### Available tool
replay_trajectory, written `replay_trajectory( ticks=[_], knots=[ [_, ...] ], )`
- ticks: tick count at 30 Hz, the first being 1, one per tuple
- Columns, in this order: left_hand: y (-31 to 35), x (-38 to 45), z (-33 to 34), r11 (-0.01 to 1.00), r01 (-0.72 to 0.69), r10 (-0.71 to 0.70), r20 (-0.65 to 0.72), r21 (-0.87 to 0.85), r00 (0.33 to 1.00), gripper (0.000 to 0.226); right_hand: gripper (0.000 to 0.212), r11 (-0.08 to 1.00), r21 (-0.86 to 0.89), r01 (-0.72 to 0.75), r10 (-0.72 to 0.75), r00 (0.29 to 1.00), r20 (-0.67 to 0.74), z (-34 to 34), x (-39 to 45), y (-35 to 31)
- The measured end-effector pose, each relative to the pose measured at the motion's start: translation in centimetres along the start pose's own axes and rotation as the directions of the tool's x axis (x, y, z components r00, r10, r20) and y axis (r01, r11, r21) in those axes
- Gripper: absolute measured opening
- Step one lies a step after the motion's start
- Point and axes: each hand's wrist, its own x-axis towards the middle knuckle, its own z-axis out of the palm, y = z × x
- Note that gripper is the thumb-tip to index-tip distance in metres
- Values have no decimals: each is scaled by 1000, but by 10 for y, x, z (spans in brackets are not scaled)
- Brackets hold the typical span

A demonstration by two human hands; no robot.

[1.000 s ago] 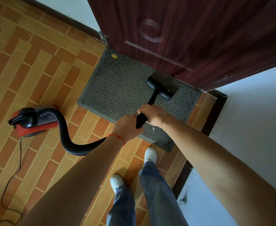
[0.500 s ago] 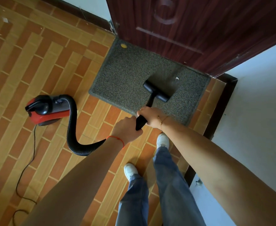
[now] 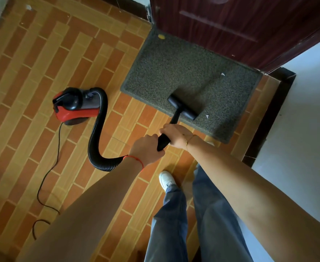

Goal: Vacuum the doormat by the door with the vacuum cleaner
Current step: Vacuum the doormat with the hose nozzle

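Observation:
A grey-green doormat [image 3: 166,72] lies on the tiled floor against a dark red door [image 3: 240,21]. The black nozzle [image 3: 182,107] of the vacuum cleaner rests on the mat near its front edge. Both hands hold the black wand [image 3: 163,141]: my left hand [image 3: 146,149] grips its lower end, my right hand [image 3: 175,135] grips it just above. The ribbed black hose [image 3: 96,133] curves from my left hand to the red and black vacuum body [image 3: 74,105] on the floor to the left. Small white scraps [image 3: 207,116] and a yellow spot [image 3: 161,36] lie on the mat.
A black power cord [image 3: 47,173] trails from the vacuum body toward the lower left. A white wall [image 3: 306,110] with a dark skirting [image 3: 268,114] stands at the right. My feet in white shoes [image 3: 166,179] stand on the floor behind the mat.
The nozzle has been drawn back from near the door to the mat's front edge. My view and feet have shifted back off the mat, uncovering white scraps on it.

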Motion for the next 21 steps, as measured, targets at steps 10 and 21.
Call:
replay_trajectory(
  ticks=[10, 21],
  knots=[
    [-22, -29, 23, 999, 37, -37, -17, 33, 999, 30, 19, 995, 21, 95, -96, 994, 46, 19, 2, -32],
    [33, 23, 14, 998, 22, -23, -19, -50, 1000, 28, 26, 995, -42, 93, -89, 993, 77, -14, -8, 38]
  ],
)
